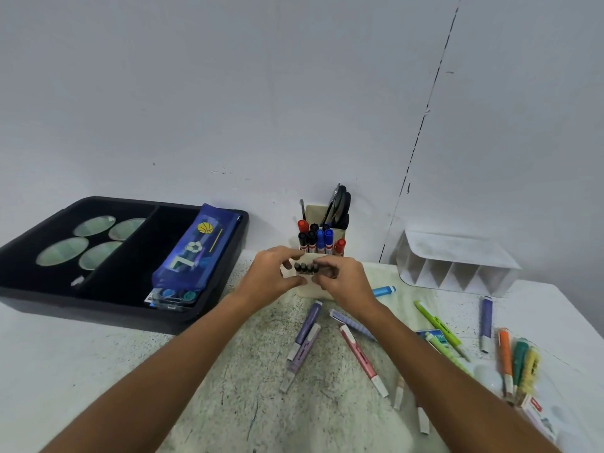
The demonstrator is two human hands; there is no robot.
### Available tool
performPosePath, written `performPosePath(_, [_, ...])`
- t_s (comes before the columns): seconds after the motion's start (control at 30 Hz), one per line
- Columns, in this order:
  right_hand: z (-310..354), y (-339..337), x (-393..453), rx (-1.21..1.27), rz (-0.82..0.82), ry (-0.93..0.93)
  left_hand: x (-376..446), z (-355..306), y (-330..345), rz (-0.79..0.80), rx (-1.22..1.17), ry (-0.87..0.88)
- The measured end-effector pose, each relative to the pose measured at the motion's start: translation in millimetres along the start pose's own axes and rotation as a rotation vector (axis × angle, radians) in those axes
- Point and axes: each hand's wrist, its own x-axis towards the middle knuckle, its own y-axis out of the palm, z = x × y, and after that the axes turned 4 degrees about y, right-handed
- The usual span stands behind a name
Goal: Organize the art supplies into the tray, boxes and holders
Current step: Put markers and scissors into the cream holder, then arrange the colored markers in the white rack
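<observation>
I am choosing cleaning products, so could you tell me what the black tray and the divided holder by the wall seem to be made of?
Black tray: probably moulded plastic, matte with a faint sheen, rounded corners and rim. Divided holder: looks like frosted translucent plastic, since its slanted dividers show through the front; acrylic or similar, I cannot tell which.

A pale, speckled table (pixel 248 380) set against a wall carries a black tray (pixel 108 308) at far left, a cream pen holder (pixel 322 289) at far centre and a clear divided organizer (pixel 457 266) at far right. Loose highlighters lie scattered across the middle and right: purple ones (pixel 309 325), a pink one (pixel 362 359), a blue one (pixel 384 291), a green one (pixel 438 325), and an orange, teal and yellow cluster (pixel 518 364) near the right edge.
</observation>
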Motion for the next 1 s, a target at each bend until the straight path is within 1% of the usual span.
performPosePath(0.07, [-1.0, -1.0, -2.0, -0.037, -0.009, 0.002, -8.2, 2.4, 0.1, -0.041, -0.015, -0.014])
performPosePath(0.13, [-1.3, -4.7, -5.1, -0.048, -0.018, -0.011, -14.2, 4.2, -3.5, -0.094, -0.053, 0.015])
performPosePath(0.3, [2.0, -28.5, -9.1, -0.09, -0.048, -0.095, -4.0, -13.2, -23.8, -0.161, -0.082, 0.17])
performPosePath(0.37, [2.9, -43.1, -7.1, -0.093, -0.065, -0.123, 11.5, -30.0, -27.0, -0.164, -0.068, 0.248])
performPosePath(0.47, [-0.1, -70.7, -5.9, -0.081, -0.111, -0.11, 38.2, -61.8, -17.1, -0.133, -0.043, 0.354])
performPosePath(0.53, [-8.1, -94.5, -9.3, -0.074, -0.156, -0.091, 54.7, -86.6, 0.1, -0.093, -0.035, 0.391])
performPosePath(0.6, [-22.2, -121.3, -15.0, -0.068, -0.216, -0.063, 69.0, -112.7, 23.5, -0.06, -0.036, 0.389])
performPosePath(0.67, [-39.5, -146.5, -21.4, -0.059, -0.283, -0.006, 79.0, -135.5, 48.4, -0.002, -0.058, 0.332])
performPosePath(0.73, [-63.8, -175.4, -29.5, -0.069, -0.382, 0.07, 92.2, -151.8, 78.1, 0.082, -0.093, 0.248])
performPosePath(0.8, [-91.8, -204.0, -37.2, -0.106, -0.481, 0.133, 104.2, -157.7, 106.7, 0.16, -0.156, 0.089])
performPosePath(0.83, [-104.5, -215.0, -40.5, -0.122, -0.505, 0.174, 108.7, -154.5, 119.7, 0.175, -0.2, -0.012])
performPosePath(0.9, [-128.7, -233.4, -43.8, -0.149, -0.502, 0.273, 114.4, -149.6, 142.6, 0.152, -0.278, -0.185])
performPosePath(0.93, [-139.7, -240.1, -43.0, -0.156, -0.488, 0.32, 114.8, -147.6, 152.1, 0.135, -0.311, -0.239])
performPosePath(1.0, [-153.9, -245.9, -39.1, -0.127, -0.465, 0.413, 110.5, -143.4, 165.4, 0.122, -0.39, -0.285])
